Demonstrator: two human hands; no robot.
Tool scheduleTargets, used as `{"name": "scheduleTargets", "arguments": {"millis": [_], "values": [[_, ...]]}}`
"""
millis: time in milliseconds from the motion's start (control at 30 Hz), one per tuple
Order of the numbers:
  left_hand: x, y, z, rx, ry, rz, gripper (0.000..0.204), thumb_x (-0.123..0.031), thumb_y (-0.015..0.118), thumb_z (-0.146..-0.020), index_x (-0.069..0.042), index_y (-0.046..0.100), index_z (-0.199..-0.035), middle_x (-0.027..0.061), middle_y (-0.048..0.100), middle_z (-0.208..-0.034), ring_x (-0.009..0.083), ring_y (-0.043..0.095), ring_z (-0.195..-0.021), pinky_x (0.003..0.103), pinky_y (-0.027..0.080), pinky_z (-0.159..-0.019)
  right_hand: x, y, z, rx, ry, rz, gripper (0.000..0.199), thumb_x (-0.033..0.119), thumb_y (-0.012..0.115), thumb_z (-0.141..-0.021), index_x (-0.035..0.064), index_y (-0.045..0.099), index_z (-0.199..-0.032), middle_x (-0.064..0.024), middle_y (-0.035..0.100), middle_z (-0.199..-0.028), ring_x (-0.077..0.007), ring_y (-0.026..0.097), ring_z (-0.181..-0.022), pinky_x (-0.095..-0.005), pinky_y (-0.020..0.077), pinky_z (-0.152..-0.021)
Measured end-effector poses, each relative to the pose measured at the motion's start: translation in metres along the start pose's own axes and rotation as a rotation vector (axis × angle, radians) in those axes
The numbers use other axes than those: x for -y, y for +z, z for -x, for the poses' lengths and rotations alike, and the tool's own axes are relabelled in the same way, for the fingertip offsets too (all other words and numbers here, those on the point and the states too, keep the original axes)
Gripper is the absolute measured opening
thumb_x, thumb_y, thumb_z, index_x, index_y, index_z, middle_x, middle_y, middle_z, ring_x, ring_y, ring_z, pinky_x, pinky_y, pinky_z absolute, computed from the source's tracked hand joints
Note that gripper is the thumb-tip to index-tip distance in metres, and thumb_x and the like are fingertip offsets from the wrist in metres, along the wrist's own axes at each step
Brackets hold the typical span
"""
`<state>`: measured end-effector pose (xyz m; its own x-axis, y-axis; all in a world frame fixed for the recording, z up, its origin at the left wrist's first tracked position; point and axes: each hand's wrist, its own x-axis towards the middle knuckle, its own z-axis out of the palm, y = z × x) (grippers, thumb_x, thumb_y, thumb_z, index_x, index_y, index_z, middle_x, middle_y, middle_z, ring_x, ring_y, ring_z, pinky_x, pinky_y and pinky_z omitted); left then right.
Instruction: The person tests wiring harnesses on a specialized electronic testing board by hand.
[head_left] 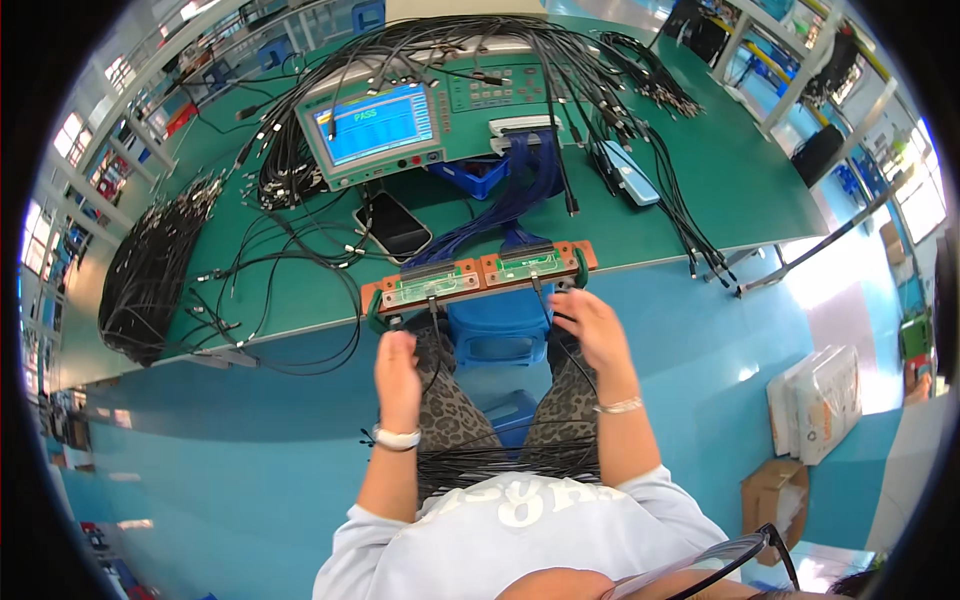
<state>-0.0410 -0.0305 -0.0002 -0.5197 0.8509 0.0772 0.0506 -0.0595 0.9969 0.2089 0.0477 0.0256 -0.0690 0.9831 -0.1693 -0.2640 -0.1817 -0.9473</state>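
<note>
At the table's front edge sits a test fixture with two green boards, a left board (432, 287) and a right board (530, 265), on a copper-coloured base. A black cable plug (433, 304) stands at the left board, and another black plug (536, 284) at the right one; their cables hang toward my lap. My left hand (399, 380) is just below the fixture's left end, fingers drawn together; a small silver-tipped piece (395, 322) shows at its fingertips. Beside the right board, my right hand (597, 335) is slightly blurred, fingers apart, holding nothing visible.
Behind the fixture stands a tester (375, 130) with a lit screen, wired by blue ribbon cables (520, 190). A phone (395, 225), a light-blue box (630, 175) and black cable bundles (160, 270) lie on the green table. A blue stool (500, 325) is beneath; bundled cables (510, 465) cross my lap.
</note>
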Motion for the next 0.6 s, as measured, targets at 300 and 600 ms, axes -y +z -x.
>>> {"name": "scheduleTargets", "arguments": {"millis": [300, 600], "values": [[-0.018, 0.058, -0.023, 0.111, -0.293, 0.409, 0.026, -0.025, 0.036, -0.094, -0.007, 0.043, -0.077, 0.0014, 0.044, -0.07, 0.0079, 0.035, -0.051, 0.021, 0.029, -0.048, -0.035, 0.017, -0.008, 0.203, 0.152, -0.135, 0.03, 0.023, 0.041, -0.092, -0.0005, 0.053, -0.078, -0.0003, 0.046, -0.063, -0.0067, 0.041, -0.056, -0.0206, 0.036, -0.052], [-0.016, 0.055, 0.001, 0.063, -0.352, 0.433, 0.026, -0.024, 0.039, -0.093, -0.006, 0.044, -0.075, -0.0003, 0.041, -0.066, 0.0046, 0.03, -0.045, 0.019, 0.023, -0.04, -0.026, 0.026, -0.016, 0.097, 0.127, 0.018, 0.029, 0.02, 0.041, -0.092, -0.0013, 0.05, -0.076, 0.0002, 0.04, -0.059, -0.0071, 0.035, -0.054, -0.021, 0.0312, -0.051]]}}
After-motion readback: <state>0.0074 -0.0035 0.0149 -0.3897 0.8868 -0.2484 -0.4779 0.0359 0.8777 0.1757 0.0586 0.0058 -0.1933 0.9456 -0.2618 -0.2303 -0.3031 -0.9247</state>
